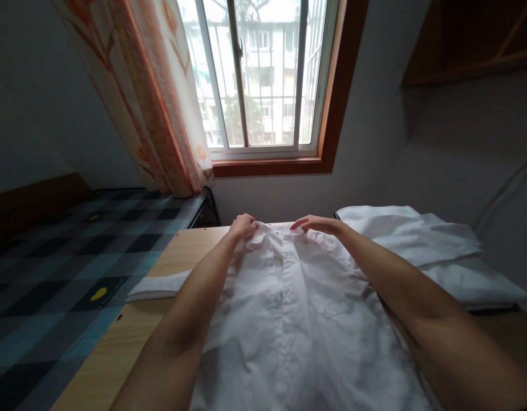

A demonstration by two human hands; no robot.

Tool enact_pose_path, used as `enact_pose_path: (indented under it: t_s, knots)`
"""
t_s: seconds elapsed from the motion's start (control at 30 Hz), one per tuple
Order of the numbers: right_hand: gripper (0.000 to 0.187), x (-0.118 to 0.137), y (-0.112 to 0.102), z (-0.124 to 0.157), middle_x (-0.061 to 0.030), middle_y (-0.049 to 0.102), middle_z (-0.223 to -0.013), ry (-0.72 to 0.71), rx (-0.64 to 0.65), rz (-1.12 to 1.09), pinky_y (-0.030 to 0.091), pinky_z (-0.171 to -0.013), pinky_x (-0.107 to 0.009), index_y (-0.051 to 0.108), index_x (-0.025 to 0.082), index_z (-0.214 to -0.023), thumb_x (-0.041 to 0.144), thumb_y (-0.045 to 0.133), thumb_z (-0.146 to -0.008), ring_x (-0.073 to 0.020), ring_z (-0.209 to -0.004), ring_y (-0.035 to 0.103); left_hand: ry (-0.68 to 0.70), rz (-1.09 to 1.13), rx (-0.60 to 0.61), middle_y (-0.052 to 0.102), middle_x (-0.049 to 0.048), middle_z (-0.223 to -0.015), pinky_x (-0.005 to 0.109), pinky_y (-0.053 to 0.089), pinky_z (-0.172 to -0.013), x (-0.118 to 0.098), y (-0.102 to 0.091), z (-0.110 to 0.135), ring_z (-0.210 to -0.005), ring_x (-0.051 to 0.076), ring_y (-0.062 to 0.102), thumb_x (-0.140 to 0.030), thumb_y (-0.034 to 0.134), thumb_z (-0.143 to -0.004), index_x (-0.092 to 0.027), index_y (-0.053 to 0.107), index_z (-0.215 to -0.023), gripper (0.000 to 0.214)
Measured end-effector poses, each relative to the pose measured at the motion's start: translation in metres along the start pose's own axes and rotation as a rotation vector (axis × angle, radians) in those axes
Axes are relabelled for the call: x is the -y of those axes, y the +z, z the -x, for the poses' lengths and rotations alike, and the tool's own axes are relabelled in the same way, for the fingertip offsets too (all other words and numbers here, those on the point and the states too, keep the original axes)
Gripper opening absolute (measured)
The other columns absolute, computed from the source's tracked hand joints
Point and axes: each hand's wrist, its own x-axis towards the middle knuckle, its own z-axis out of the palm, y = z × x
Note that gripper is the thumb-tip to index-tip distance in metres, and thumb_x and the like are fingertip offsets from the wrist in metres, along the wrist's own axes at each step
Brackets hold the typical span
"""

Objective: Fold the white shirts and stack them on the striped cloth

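A white button-up shirt (pixel 263 319) lies front side up on a light wooden board, its button placket running down the middle. At the far end, my left hand (pixel 245 226) is closed around the left side of the shirt's collar. Across from it, my right hand (pixel 317 224) has bent fingers pinching the right side of the collar, with the fingertips partly lost in the white cloth. One white sleeve (pixel 158 286) sticks out to the left beyond my left forearm. Creases run over the shirt's front.
The wooden board (pixel 139 325) carries the shirt. To its left is a bed with a checked cover (pixel 75 274). A pile of folded white clothes (pixel 417 240) lies at the right. Beyond are a window (pixel 267 85), a patterned curtain (pixel 148 91) and a wall shelf (pixel 469 68) overhead.
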Motion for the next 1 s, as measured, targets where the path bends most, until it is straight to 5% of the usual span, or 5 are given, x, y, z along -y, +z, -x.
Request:
enact_pose_path:
  t_s: [0.17,0.33,0.6,0.8,1.0]
  knots:
    - [0.017,-0.003,-0.005,0.009,-0.005,0.072,-0.086,-0.029,-0.156,0.674,0.019,-0.11,-0.049,0.072,0.023,-0.066,0.007,0.067,-0.066,-0.0249,-0.11,0.056,0.004,-0.095,-0.196,0.071,0.0158,-0.095,0.035,0.048,-0.078,0.001,0.003,0.006,-0.093,0.031,0.067,-0.04,0.051,-0.09,-0.019,0.073,-0.092,0.03]
    - [0.02,0.014,-0.021,0.0,-0.0065,0.072,-0.084,0.033,-0.303,0.844,0.018,-0.107,-0.05,0.071,0.022,-0.066,0.012,0.058,-0.077,-0.0238,-0.102,0.056,0.024,-0.114,-0.356,0.066,0.0177,-0.106,0.041,0.046,-0.086,-0.01,0.014,0.009,-0.1,0.033,0.064,-0.037,0.051,-0.092,-0.018,0.061,-0.116,0.033]
    - [0.061,0.011,0.066,-0.03,-0.0131,0.031,-0.155,0.194,-0.495,0.628,0.027,-0.108,-0.05,0.032,0.021,-0.149,0.019,0.043,-0.089,-0.0305,-0.136,0.035,-0.04,0.251,-0.685,0.059,0.0123,-0.128,0.038,0.038,-0.104,0.02,-0.012,0.01,-0.121,0.024,0.052,-0.013,0.035,-0.09,-0.018,0.057,-0.124,0.04]
    - [0.066,-0.009,0.101,-0.027,-0.0158,0.025,-0.157,0.192,-0.691,0.574,0.024,-0.109,-0.051,0.02,0.019,-0.152,0.032,0.042,-0.092,-0.0327,-0.139,0.028,0.567,-0.183,-0.194,0.046,-0.0014,-0.148,0.045,0.018,-0.117,0.042,-0.027,0.052,-0.143,0.023,0.03,-0.002,0.048,-0.08,-0.037,0.064,-0.123,0.057]
    - [0.034,-0.001,0.094,-0.015,-0.0155,0.057,-0.124,0.056,-0.855,0.593,0.035,-0.101,-0.039,0.057,0.016,-0.12,0.024,0.041,-0.091,-0.0277,-0.115,0.049,0.555,-0.181,0.017,0.062,-0.0011,-0.132,0.036,0.025,-0.113,0.022,-0.028,0.031,-0.134,0.024,0.042,-0.02,0.066,-0.073,-0.029,0.076,-0.085,0.018]
